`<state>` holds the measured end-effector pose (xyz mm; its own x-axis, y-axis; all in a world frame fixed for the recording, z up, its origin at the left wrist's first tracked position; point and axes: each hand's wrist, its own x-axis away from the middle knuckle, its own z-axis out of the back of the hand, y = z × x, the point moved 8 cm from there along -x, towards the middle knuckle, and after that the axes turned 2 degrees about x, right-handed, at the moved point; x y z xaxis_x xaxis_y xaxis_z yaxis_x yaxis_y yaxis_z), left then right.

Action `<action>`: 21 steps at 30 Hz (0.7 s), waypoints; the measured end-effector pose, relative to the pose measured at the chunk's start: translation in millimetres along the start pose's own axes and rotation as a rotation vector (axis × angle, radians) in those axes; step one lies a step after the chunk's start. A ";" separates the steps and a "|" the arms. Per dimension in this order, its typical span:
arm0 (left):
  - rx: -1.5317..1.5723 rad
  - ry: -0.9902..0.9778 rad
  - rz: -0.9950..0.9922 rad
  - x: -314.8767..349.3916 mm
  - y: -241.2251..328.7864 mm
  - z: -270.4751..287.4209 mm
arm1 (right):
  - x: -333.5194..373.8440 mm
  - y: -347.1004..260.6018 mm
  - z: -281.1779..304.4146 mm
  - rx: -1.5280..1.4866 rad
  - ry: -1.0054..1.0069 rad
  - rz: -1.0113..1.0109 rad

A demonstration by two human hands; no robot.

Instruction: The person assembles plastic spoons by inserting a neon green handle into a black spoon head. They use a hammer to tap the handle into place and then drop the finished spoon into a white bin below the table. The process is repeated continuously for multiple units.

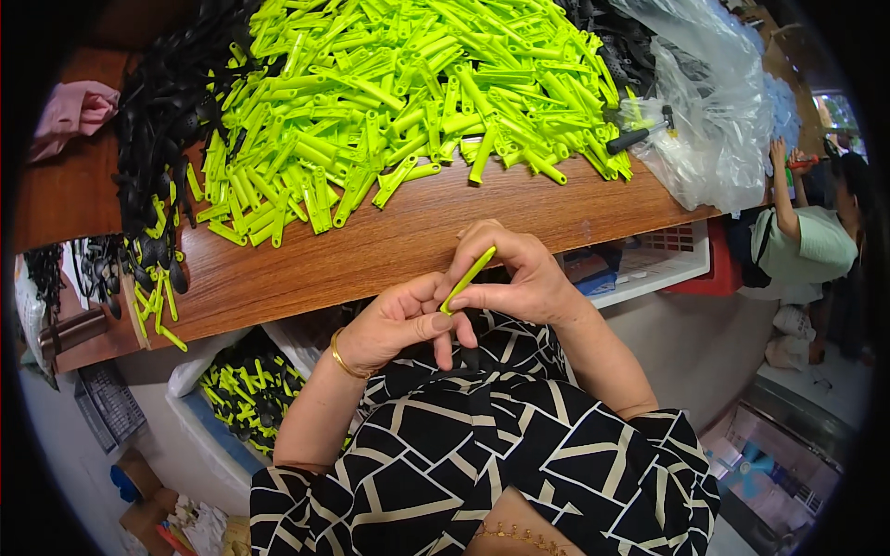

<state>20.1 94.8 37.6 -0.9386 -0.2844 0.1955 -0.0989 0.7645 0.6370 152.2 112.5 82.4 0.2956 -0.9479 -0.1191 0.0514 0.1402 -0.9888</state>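
Note:
Just in front of the table's near edge, both my hands meet on one lime-green plastic handle piece (pixel 473 275), long and slim and held tilted. My right hand (pixel 524 278) pinches it between thumb and curled fingers. At its lower end, the thumb and fingers of my left hand (pixel 394 324) close on it, other fingers partly hanging loose below. A big heap of similar lime-green handle pieces (pixel 371 102) covers the far part of the wooden table (pixel 371 250). Black plastic parts (pixel 148 139) are piled along its left side, some with lime-green pieces among them.
A black-handled tool (pixel 628 141) lies by crumpled clear plastic bags (pixel 714 120) at the right. Below the table, a lined bin (pixel 246 389) holds black and lime-green parts. A white crate (pixel 649 269) stands under the right edge. Another person (pixel 807 232) works farther right.

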 end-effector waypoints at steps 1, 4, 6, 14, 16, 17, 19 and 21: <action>-0.002 0.061 0.004 -2.1 -1.6 1.7 | 1.3 8.3 -1.2 -0.092 0.017 -0.123; 0.074 0.142 -0.011 -11.0 -3.0 0.8 | 0.8 9.5 3.6 -0.211 -0.003 -0.241; 0.243 0.059 -0.046 -17.0 -0.3 -2.7 | -0.6 3.2 8.4 -0.241 -0.006 -0.213; 0.014 0.053 -0.048 -17.8 8.6 2.8 | 1.2 16.1 26.1 -0.440 0.078 -0.244; -0.042 0.245 -0.107 -19.6 11.7 18.6 | -8.2 21.2 66.8 -0.010 0.361 -0.184; -0.079 0.345 -0.158 -20.6 12.7 26.1 | -13.2 12.8 87.0 0.319 0.416 -0.141; -0.123 0.486 -0.229 -23.8 12.0 37.1 | -27.1 -8.8 114.7 0.869 0.515 0.013; -0.137 0.575 -0.274 -26.7 10.0 45.0 | -44.1 -12.6 128.5 1.175 0.555 0.155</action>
<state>29.3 136.0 5.2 -0.5550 -0.7519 0.3557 -0.2309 0.5501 0.8026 261.2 189.3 111.7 -0.0419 -0.8510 -0.5235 0.9326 0.1547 -0.3261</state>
